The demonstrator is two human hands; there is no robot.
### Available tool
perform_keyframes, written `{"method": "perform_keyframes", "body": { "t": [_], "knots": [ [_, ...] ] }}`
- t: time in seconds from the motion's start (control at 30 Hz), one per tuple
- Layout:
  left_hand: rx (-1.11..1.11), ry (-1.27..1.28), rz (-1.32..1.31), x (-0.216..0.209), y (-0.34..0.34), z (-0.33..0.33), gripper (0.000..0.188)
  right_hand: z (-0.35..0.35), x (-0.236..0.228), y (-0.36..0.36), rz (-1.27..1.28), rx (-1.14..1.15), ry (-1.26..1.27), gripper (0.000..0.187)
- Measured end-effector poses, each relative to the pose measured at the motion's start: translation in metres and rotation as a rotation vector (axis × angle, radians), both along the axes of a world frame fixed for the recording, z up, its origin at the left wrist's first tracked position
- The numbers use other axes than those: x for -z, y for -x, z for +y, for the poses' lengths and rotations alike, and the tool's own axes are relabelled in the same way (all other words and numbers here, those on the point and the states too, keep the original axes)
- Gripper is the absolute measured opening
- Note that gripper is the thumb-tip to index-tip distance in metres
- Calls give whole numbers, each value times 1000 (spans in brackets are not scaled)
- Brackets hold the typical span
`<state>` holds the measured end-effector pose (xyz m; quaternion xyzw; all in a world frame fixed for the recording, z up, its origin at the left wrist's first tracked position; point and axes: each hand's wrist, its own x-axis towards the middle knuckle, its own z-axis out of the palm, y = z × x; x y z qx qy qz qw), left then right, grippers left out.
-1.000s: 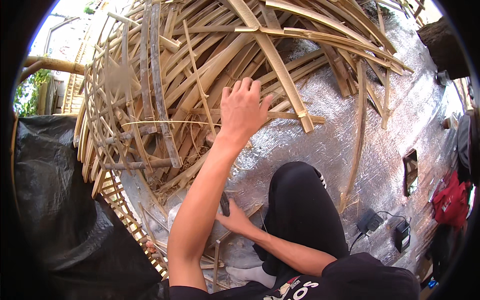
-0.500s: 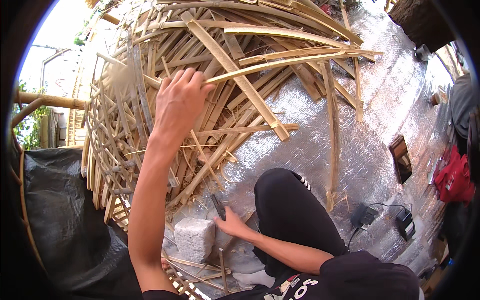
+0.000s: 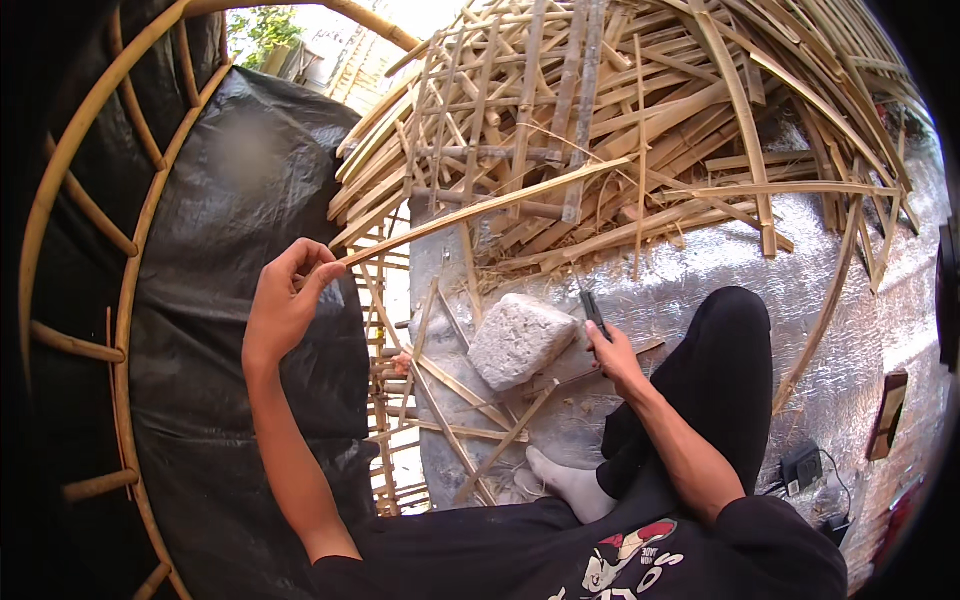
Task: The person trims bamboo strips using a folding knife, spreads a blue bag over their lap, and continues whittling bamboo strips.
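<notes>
Left of stone block [image 3: 522, 342], bamboo strip [image 3: 485, 209] is being end-pinched, seemingly positioned, by left hand [image 3: 285, 305]; knife [image 3: 591, 308] is being fist-held by right hand [image 3: 614, 354]. Steady pinch likely being required.

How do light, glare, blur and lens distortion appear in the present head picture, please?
In the head view, glare whitens patches of the silver, foil-like floor sheet; a round hazy smudge blurs part of the wrinkled black plastic sheet; fisheye vignetting blackens the corners; daylight overexposes the background at top; the left hand and its long, pale split-bamboo strip look fairly sharp.
</notes>
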<state>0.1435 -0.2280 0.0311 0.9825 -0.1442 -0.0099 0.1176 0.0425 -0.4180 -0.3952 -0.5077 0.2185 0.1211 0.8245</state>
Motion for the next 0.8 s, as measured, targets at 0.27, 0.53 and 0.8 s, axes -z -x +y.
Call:
{"method": "perform_keyframes", "body": {
  "t": [0.27, 0.53, 0.8],
  "knots": [
    [-147, 93, -239, 97, 84, 112, 15, 1, -55, 21, -367, 239, 496, 45],
    [-185, -81, -238, 200, 149, 136, 17, 36, -62, 34, -458, 76, 686, 41],
    [-234, 277, -100, 230, 180, 129, 18, 64, -52, 54, -739, -197, 812, 40]
  ]
}}
